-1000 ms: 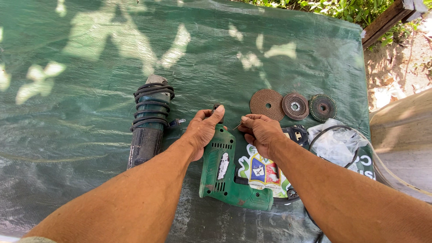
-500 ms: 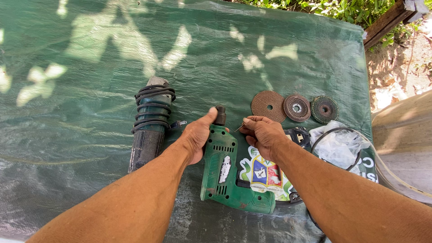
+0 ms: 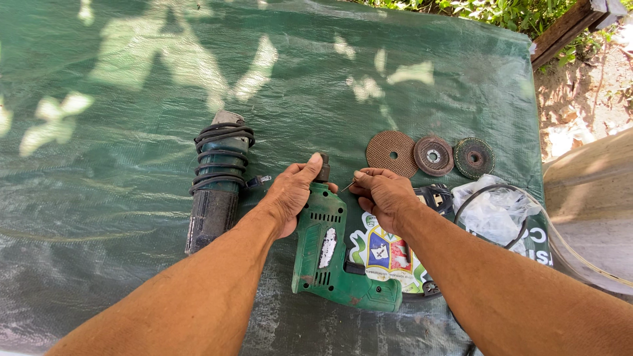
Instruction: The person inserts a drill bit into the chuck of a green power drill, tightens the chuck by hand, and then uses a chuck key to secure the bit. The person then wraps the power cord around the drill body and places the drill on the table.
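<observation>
- Head view: we see a green tarp (image 3: 132,118) covering the whole work surface, with patches of sunlight across it.
- A green power drill (image 3: 330,254) lies on the tarp at the centre of the frame, its nose pointing to 12 o'clock and its handle running toward 5 o'clock.
- The left hand (image 3: 290,194) rests on the front of the drill body. Its grip is wrapped around the housing, with the thumb reaching up to the dark chuck (image 3: 323,168) at the nose.
- The right hand (image 3: 382,194) sits just beside the chuck at 3 o'clock of it. Its grip is pressed together on a small thin metal piece (image 3: 348,186), whose tip points at the chuck; we cannot tell what kind of piece it is.
- At 9 o'clock of the left hand lies a dark angle grinder (image 3: 214,191) with its black cord wound around the body, well clear of the drill.
- At 1 o'clock of the right hand, three round grinding discs (image 3: 432,155) lie in a row on the tarp, edges touching or nearly so.
- At 3 o'clock of the right forearm lies a clear plastic bag (image 3: 491,211) with a black cable (image 3: 475,194) looping over it.
- A printed colourful bag (image 3: 386,254) lies under the right forearm, touching the drill handle.
</observation>
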